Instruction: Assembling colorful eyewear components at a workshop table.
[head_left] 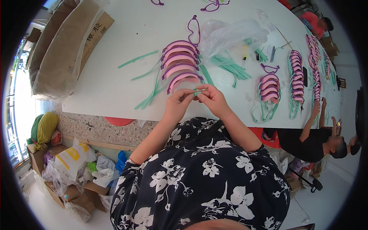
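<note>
My left hand and my right hand meet at the table's near edge, fingertips pinched together. Between them is a small piece of green strap; its ends are hidden by my fingers. Just beyond lies a stacked row of purple-and-pink goggles, their curved bands overlapping. Loose green straps lie to the left of that row. A purple goggle frame without pink rests at its far end.
A clear plastic bag and a bundle of green straps lie right of the row. More goggle rows stretch rightward, where a co-worker in black sits. A large cardboard box occupies the table's left end.
</note>
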A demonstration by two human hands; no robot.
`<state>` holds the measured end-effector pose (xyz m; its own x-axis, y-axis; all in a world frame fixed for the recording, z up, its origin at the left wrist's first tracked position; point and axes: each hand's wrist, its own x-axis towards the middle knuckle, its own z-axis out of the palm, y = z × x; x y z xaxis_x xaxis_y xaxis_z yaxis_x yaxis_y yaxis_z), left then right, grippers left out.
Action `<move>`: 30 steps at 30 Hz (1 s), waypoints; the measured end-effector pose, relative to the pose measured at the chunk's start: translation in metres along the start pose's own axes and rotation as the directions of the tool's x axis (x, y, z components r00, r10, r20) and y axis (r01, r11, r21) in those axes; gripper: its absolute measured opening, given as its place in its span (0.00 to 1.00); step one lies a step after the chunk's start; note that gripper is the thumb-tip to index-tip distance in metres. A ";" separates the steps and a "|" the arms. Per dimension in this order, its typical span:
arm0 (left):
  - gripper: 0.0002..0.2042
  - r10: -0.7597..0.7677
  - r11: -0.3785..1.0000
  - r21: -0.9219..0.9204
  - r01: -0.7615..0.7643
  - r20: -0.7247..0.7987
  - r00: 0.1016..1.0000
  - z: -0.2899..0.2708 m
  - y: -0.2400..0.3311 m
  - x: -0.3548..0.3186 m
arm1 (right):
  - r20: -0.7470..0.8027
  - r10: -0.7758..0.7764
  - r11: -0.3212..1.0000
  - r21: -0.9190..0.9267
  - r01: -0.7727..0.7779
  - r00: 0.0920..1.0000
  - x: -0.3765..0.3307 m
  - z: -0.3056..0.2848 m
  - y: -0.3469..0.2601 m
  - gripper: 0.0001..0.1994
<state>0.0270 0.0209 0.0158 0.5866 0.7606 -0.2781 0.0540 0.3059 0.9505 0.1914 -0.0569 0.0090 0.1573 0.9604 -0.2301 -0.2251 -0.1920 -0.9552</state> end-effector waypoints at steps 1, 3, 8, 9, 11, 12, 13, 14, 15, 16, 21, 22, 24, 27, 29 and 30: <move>0.08 0.007 1.000 -0.007 -0.007 0.008 1.000 0.000 0.000 0.000 | -0.008 -0.012 1.000 -0.010 0.011 1.000 0.000 0.002 -0.001 0.11; 0.08 0.017 1.000 -0.005 -0.017 0.009 1.000 0.000 -0.002 0.000 | -0.017 -0.007 0.992 -0.124 0.005 1.000 0.001 0.001 -0.001 0.09; 0.08 0.029 0.996 0.082 -0.028 -0.008 1.000 0.003 -0.007 0.001 | -0.017 0.149 0.980 -0.132 -0.150 0.989 0.005 -0.014 0.007 0.10; 0.08 0.032 0.997 0.067 -0.032 0.007 0.999 0.003 -0.009 0.001 | -0.023 0.144 0.975 -0.170 -0.145 0.989 0.005 -0.013 0.005 0.12; 0.10 0.038 0.999 0.038 -0.039 0.039 0.999 0.004 -0.009 0.002 | -0.037 0.132 0.959 -0.247 -0.137 0.991 0.005 -0.008 -0.001 0.16; 0.10 0.093 0.988 0.117 -0.096 0.030 0.995 0.006 -0.006 0.001 | -0.042 0.117 0.970 -0.210 -0.123 0.992 0.005 -0.007 0.000 0.16; 0.11 0.149 0.969 0.196 -0.151 0.025 0.989 0.010 -0.001 0.000 | -0.048 0.102 0.979 -0.173 -0.108 0.994 0.003 -0.006 0.000 0.16; 0.12 0.204 0.940 0.276 -0.202 0.023 0.979 0.012 0.003 -0.001 | -0.052 0.087 0.987 -0.135 -0.093 0.995 0.002 -0.004 0.001 0.17; 0.12 0.212 0.926 0.313 -0.209 0.024 0.977 0.011 0.003 0.000 | -0.080 0.043 0.989 -0.140 -0.054 0.996 0.001 -0.001 0.001 0.17; 0.13 0.220 0.912 0.350 -0.215 0.025 0.975 0.009 0.003 0.000 | -0.108 -0.001 0.989 -0.147 -0.015 0.994 0.000 0.001 0.000 0.17; 0.12 0.387 0.850 0.422 -0.316 -0.091 0.918 0.015 0.002 0.000 | -0.278 -0.078 0.994 -0.092 0.054 0.957 0.001 0.013 0.003 0.16; 0.12 0.394 0.852 0.423 -0.309 -0.127 0.910 0.017 0.001 -0.002 | -0.299 -0.073 0.997 -0.044 0.063 0.951 0.002 0.016 0.002 0.16; 0.11 0.411 0.858 0.411 -0.308 -0.190 0.892 0.021 -0.002 -0.003 | -0.334 -0.022 0.999 0.035 0.036 0.942 0.002 0.021 -0.002 0.16; 0.12 0.419 0.866 0.388 -0.316 -0.217 0.882 0.022 -0.003 -0.003 | -0.337 0.028 0.999 0.026 -0.020 0.941 0.002 0.023 -0.008 0.16; 0.12 0.388 0.870 0.394 -0.296 -0.177 0.905 0.017 0.000 -0.001 | -0.281 -0.049 0.993 -0.121 0.015 0.958 0.004 0.021 -0.007 0.15; 0.11 0.320 0.901 0.351 -0.254 -0.145 0.936 0.014 -0.002 0.002 | -0.246 -0.046 0.986 -0.166 0.005 0.968 0.006 0.018 -0.007 0.15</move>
<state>0.0389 0.0136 0.0152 0.4490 0.8932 0.0242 0.1835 -0.1186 0.9758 0.1769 -0.0466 0.0180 0.3988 0.8890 -0.2248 -0.0620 -0.2185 -0.9739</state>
